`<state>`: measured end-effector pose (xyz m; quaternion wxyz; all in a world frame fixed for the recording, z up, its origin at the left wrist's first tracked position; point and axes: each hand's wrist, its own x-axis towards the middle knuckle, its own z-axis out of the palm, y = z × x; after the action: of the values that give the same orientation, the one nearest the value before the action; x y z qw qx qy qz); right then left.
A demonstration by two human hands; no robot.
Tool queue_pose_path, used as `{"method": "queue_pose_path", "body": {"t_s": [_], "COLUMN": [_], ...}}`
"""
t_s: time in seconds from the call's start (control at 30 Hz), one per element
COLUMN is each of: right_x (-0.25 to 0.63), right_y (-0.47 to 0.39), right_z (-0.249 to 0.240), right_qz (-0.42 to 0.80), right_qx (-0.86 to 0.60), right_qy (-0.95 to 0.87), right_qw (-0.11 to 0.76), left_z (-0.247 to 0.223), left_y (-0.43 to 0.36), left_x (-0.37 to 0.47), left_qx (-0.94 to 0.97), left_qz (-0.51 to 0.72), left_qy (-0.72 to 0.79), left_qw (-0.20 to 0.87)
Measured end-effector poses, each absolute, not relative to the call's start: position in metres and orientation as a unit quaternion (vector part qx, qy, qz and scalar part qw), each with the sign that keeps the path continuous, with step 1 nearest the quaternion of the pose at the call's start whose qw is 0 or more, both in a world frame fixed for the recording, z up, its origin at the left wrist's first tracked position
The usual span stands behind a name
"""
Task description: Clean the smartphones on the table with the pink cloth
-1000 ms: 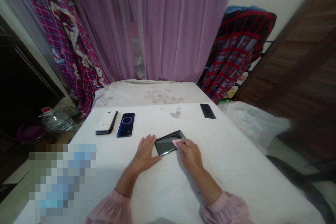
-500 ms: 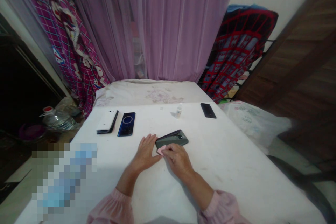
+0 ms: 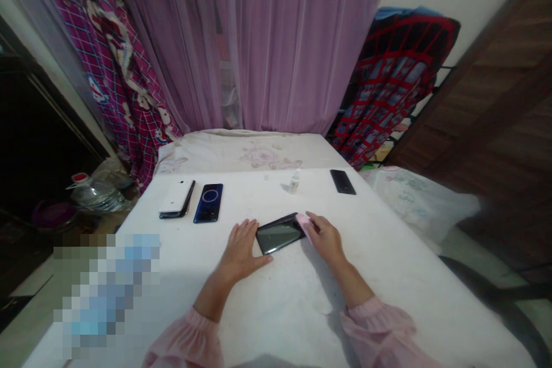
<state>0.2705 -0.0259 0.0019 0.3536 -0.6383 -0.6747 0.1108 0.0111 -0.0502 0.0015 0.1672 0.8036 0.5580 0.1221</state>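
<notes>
A dark, glossy smartphone lies flat on the white-covered table, its surface catching reflections. My left hand rests against the phone's left end, fingers stretched out and thumb along the near edge. Pinched in my right hand is a small pink cloth, pressed on the phone's right end and covering that corner. Whether it is cloth or a thin sponge is hard to tell. Beyond the phone stands a small clear bottle with a whitish label.
Left of my hands lie a blue phone and a stack topped by a white phone. A dark phone lies near the right edge. Purple curtains hang behind the table; a plastic bag sits at right.
My right hand has moved the pink cloth from the phone's near left corner across to its right end. My left hand has stayed at the left end.
</notes>
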Motion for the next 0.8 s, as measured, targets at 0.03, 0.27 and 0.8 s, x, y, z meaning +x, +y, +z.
{"method": "queue_pose_path", "body": {"t_s": [0.03,0.27,0.8], "right_x": [0.269,0.25,0.219], "right_y": [-0.017,0.007,-0.075], "right_z": [0.004,0.009,0.014], "right_qz": [0.117,0.079,0.203], "right_qx": [-0.632,-0.587,-0.532], "right_qy": [-0.684,-0.77,-0.784], "right_qw": [0.344,0.239,0.246], "left_z": [0.001,-0.005,0.011], "left_y": [-0.05,-0.05,-0.049], "left_x": [0.012,0.009,0.012], "left_qx": [0.804,0.804,0.737], "left_qz": [0.123,0.146,0.237], "left_qy": [0.559,0.56,0.628], "left_qw": [0.163,0.137,0.074]}}
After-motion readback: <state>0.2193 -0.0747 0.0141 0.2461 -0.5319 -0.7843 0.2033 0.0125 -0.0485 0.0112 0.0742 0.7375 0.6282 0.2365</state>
